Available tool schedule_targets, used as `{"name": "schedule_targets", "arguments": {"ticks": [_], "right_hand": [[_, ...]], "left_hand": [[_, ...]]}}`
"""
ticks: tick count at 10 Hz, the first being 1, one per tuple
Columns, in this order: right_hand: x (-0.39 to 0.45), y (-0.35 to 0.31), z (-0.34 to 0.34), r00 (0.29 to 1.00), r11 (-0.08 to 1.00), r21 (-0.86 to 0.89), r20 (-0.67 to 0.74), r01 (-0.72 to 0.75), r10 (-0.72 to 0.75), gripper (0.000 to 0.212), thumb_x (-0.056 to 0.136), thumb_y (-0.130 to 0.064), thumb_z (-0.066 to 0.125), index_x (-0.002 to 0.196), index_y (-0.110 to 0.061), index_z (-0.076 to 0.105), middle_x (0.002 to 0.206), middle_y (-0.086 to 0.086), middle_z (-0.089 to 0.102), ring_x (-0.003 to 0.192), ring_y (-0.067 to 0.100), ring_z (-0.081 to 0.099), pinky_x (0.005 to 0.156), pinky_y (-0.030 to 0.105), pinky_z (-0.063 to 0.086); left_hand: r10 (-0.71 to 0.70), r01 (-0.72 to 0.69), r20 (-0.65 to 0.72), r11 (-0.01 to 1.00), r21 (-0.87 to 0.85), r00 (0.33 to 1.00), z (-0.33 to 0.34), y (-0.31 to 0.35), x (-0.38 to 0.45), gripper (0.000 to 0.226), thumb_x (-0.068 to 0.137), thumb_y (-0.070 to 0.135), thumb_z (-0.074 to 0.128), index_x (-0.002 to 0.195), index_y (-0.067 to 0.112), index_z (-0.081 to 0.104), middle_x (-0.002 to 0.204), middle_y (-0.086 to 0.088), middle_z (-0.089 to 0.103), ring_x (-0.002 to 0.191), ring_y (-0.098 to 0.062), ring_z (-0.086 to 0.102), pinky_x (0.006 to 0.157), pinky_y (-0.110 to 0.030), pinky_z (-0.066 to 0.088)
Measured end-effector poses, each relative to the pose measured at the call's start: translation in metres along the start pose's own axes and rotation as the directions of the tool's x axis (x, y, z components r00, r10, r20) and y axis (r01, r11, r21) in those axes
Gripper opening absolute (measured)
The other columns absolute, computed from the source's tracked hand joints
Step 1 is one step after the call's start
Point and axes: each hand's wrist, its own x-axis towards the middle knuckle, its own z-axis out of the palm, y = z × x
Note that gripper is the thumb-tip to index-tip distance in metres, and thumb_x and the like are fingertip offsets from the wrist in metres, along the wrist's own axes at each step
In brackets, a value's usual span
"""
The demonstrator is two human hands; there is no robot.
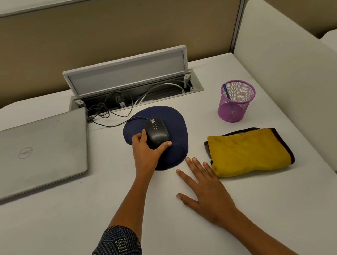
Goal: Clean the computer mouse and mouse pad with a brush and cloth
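A black wired mouse (156,132) sits on a dark blue mouse pad (173,122) in the middle of the white desk. My left hand (146,153) grips the mouse from its near side, fingers on the left flank and thumb on the right. My right hand (203,185) lies flat on the desk with fingers spread, just left of a folded yellow cloth (248,151) with a dark border. A blue-handled brush (227,96) stands in a purple mesh cup (236,101) behind the cloth.
A shut grey laptop (28,154) lies at the left. Behind the pad an open cable hatch (131,82) holds plugs and wires; the mouse cable (106,117) runs into it. A white divider (300,75) bounds the desk on the right.
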Motion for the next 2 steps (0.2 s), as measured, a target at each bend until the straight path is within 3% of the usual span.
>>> {"name": "schedule_targets", "arguments": {"ticks": [1, 2], "right_hand": [[0.000, 0.000, 0.001, 1.000, 0.999, 0.031, 0.007, 0.012, -0.012, 0.063, 0.091, -0.065, 0.018, 0.141, -0.029, 0.032, 0.149, 0.008, 0.037, 0.138, 0.026, 0.033, 0.116, 0.043, 0.018], [-0.003, 0.000, 0.004, 1.000, 0.999, 0.048, 0.016, 0.008, -0.008, 0.064, 0.091, -0.065, 0.017, 0.141, -0.028, 0.033, 0.148, 0.009, 0.037, 0.137, 0.026, 0.034, 0.113, 0.038, 0.011]], "left_hand": [[-0.012, 0.012, 0.003, 1.000, -0.022, 1.000, -0.009, -0.005, -0.012, 0.078, 0.071, 0.041, 0.075, 0.133, 0.008, 0.041, 0.128, -0.009, 0.044, 0.113, -0.022, 0.047, 0.088, -0.023, 0.038], [-0.018, 0.018, 0.005, 0.999, -0.039, 1.000, -0.015, -0.009, -0.022, 0.079, 0.073, 0.039, 0.074, 0.136, 0.008, 0.038, 0.131, -0.008, 0.045, 0.117, -0.022, 0.046, 0.090, -0.026, 0.038]]}}
